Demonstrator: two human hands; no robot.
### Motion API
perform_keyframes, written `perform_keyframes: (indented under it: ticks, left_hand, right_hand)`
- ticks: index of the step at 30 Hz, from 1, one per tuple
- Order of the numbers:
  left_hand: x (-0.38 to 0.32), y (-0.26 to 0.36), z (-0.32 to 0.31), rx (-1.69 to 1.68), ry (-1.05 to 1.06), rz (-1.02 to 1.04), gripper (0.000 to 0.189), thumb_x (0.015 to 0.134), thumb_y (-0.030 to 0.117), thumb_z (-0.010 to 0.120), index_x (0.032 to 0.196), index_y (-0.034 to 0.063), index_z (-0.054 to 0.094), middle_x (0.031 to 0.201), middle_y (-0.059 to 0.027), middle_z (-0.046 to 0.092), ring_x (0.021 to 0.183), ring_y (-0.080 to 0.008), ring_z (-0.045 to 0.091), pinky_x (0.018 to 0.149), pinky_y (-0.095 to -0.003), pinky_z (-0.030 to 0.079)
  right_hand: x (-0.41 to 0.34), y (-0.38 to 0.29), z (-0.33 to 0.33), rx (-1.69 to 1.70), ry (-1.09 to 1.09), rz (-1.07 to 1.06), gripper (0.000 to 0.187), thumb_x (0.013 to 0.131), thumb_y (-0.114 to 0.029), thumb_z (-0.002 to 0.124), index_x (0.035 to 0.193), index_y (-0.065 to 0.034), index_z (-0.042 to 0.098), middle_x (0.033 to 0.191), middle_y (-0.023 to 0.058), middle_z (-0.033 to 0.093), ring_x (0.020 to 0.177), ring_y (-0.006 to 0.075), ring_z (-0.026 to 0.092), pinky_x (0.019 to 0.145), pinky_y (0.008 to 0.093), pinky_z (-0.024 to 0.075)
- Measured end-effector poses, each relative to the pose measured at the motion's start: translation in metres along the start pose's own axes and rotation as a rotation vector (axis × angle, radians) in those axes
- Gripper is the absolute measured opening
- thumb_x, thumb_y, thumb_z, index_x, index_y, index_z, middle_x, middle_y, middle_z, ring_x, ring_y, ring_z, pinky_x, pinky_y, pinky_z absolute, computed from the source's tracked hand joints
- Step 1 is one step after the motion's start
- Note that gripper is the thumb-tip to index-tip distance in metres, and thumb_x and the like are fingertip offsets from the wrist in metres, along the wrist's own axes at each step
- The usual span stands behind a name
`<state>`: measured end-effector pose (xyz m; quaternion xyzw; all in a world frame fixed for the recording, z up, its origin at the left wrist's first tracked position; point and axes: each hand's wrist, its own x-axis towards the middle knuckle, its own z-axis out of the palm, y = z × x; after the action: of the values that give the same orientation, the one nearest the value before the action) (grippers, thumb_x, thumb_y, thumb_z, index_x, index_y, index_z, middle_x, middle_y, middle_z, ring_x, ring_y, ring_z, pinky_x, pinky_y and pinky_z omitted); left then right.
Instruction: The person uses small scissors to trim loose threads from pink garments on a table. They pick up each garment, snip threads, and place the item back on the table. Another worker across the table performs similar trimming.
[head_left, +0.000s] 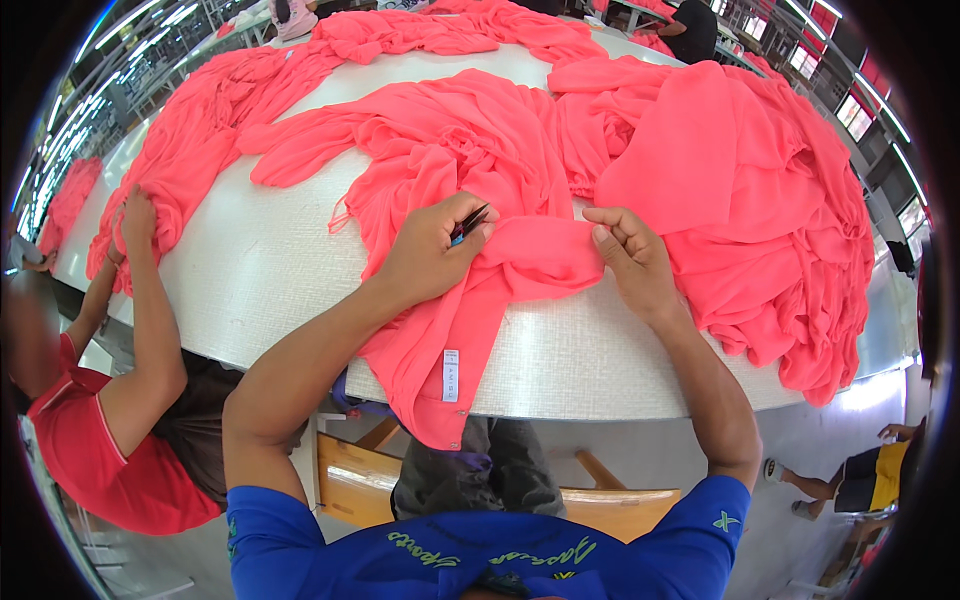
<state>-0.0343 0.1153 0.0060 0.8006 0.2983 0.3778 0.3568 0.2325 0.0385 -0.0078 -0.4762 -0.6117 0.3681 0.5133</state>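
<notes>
A coral-pink garment of thin, gathered fabric lies in front of me, its lower end hanging over the table's near edge. Tucked in my left hand is a pair of small thread snips, dark blades pointing up and right. The thumb of that hand also presses on the cloth. My right hand pinches the right end of a folded strip of the garment between thumb and fingers, so the strip spans both hands. A white label with writing and small metal fasteners show on the hanging part.
On the pale table, a large heap of coral garments is piled at right. Another long heap curves along the left and far side. A co-worker in a red shirt handles cloth at left. A wooden bench stands below.
</notes>
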Motion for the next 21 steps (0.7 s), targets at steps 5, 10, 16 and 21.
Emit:
perform_keyframes:
  ticks: [5,10,16,21]
  left_hand:
    - [-0.001,-0.003,0.002,0.036,0.017,0.025,0.01,0.094,0.008,0.063,0.1,0.0006,0.062,0.08,0.0013,0.058,0.072,-0.0048,0.047,0.066,-0.0225,0.041]
    - [-0.001,0.0,0.002,0.098,0.031,0.051,0.01,0.092,0.009,0.064,0.098,0.0002,0.063,0.081,-0.0026,0.061,0.073,-0.0078,0.052,0.066,-0.0246,0.044]
    - [-0.003,-0.002,-0.001,0.233,0.053,0.13,0.011,0.09,0.009,0.066,0.097,0.0001,0.064,0.085,-0.0099,0.064,0.075,-0.0158,0.06,0.07,-0.028,0.048]
    - [0.001,-0.007,0.0,0.214,0.054,0.177,0.012,0.088,0.008,0.068,0.096,-0.0001,0.064,0.086,-0.0105,0.064,0.075,-0.0174,0.061,0.07,-0.0289,0.049]
  right_hand:
    - [-0.001,-0.009,0.003,0.15,-0.021,0.03,0.031,0.106,-0.016,0.047,0.131,0.0007,0.053,0.09,0.0002,0.064,0.08,0.0047,0.058,0.073,0.0231,0.0499]
    - [-0.003,-0.015,0.004,0.168,-0.026,0.053,0.035,0.106,-0.019,0.045,0.135,0.0008,0.048,0.1,0.0068,0.069,0.088,0.0094,0.065,0.079,0.0265,0.0539]
    - [-0.004,-0.018,0.016,0.219,0.01,0.029,0.034,0.105,-0.013,0.046,0.136,0.0003,0.047,0.115,0.0109,0.067,0.097,0.0114,0.064,0.082,0.0273,0.0536]
    - [-0.001,-0.008,0.006,0.089,0.097,0.008,0.032,0.103,-0.008,0.048,0.134,-0.0002,0.049,0.12,0.0094,0.064,0.099,0.0113,0.063,0.084,0.026,0.0518]
